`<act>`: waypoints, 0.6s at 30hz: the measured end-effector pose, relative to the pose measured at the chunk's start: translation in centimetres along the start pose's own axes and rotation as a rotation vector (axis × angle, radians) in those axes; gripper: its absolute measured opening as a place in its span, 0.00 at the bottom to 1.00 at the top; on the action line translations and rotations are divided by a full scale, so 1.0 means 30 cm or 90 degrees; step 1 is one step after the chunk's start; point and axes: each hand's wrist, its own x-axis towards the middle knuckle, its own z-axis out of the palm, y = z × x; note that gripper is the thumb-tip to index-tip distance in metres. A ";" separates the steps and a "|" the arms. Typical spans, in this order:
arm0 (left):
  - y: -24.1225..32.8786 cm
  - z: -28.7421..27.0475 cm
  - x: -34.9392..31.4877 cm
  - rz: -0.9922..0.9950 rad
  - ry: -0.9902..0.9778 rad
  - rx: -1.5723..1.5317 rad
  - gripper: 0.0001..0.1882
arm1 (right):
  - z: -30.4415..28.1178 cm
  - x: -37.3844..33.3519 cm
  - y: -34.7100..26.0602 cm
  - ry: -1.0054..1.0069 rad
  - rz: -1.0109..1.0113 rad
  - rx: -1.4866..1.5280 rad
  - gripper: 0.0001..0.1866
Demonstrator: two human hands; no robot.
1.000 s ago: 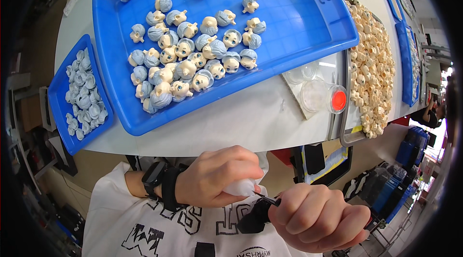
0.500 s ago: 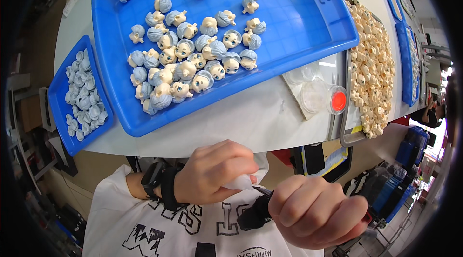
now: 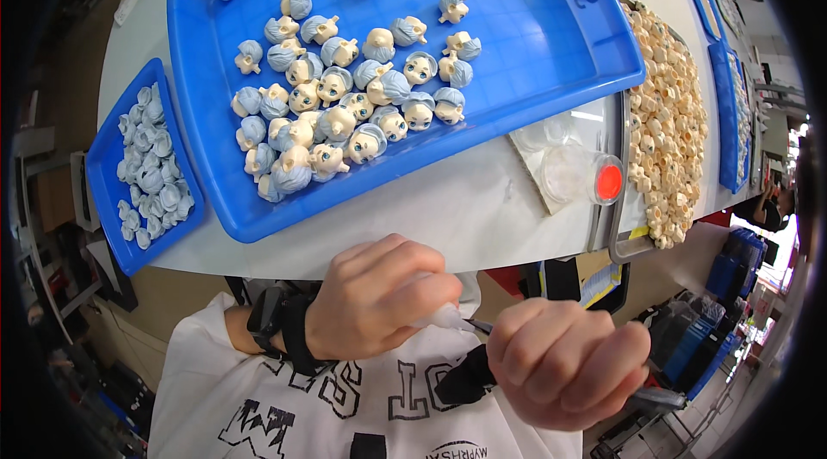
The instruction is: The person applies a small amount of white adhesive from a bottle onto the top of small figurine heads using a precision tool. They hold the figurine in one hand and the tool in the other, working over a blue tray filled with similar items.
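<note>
Over my lap, just below the table's front edge, my left hand (image 3: 379, 300) is closed around a small translucent whitish piece (image 3: 446, 318), most of it hidden by the fingers. My right hand (image 3: 564, 364) makes a fist around a slim dark metal tool (image 3: 662, 398), which looks like tweezers. One end of the tool sticks out behind the fist. Its thin tip points at the whitish piece; whether they touch I cannot tell. Beyond my hands, a large blue tray (image 3: 525, 20) bears several doll heads (image 3: 366, 142) with pale blue hair.
At the left, a smaller blue tray (image 3: 102, 170) holds light blue hair parts (image 3: 151, 175). A clear container with a red-orange centre (image 3: 609, 182) stands near the right front edge. Beside it, a metal tray (image 3: 633, 250) is heaped with cream-coloured parts (image 3: 663, 123).
My left hand has tilted and risen slightly, with the whitish piece moving right. My right hand has turned a little, so the tool's rear end now shows.
</note>
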 end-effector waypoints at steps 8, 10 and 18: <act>0.014 0.010 0.008 -0.003 -0.023 0.082 0.11 | -0.053 0.041 -0.040 0.064 0.301 0.225 0.16; 0.009 0.009 0.006 0.004 -0.042 0.090 0.11 | -0.065 0.080 -0.038 -0.003 0.373 0.135 0.15; 0.017 0.021 0.013 0.002 -0.022 0.004 0.13 | -0.038 0.041 -0.042 0.078 0.208 0.259 0.17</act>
